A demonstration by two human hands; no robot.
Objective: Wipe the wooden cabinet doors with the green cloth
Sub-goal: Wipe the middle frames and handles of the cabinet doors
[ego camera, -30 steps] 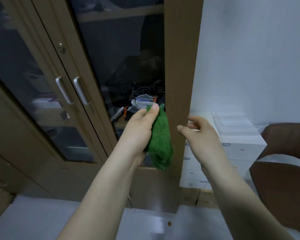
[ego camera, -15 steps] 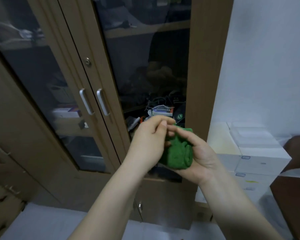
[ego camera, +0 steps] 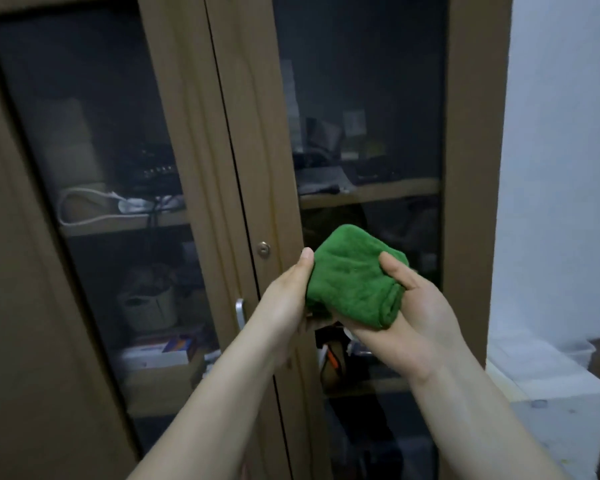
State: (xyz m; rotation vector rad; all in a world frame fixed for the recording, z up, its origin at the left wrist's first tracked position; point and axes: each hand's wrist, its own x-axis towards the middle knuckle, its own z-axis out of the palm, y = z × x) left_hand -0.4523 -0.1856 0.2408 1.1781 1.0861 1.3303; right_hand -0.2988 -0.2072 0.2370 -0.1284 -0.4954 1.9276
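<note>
Before the cabinet, we hold one green cloth (ego camera: 355, 280), folded into a thick pad, between our two hands at chest height. Our left hand (ego camera: 284, 306) grips the pad's left edge, thumb lying along its side, the other fingers hidden behind it. Our right hand (ego camera: 413, 313) cups the pad from below and from the right, with the thumb pressed down onto its upper face. The cloth hangs in front of the right door and we cannot tell whether it touches the glass or the wood.

We count two wooden cabinet doors: the left door (ego camera: 174, 140) and the right door (ego camera: 243, 133), both closed, each a wooden frame around a dark glass pane. One round keyhole lock (ego camera: 264, 250) sits on the right door's frame, just left of our left thumb. One metal handle (ego camera: 239, 311) shows below it, partly covered by our left wrist. Behind the glass we make out shelves with blurred clutter. One white wall (ego camera: 561, 168) stands to the right, with one white box (ego camera: 568, 393) near the floor beside the cabinet.
</note>
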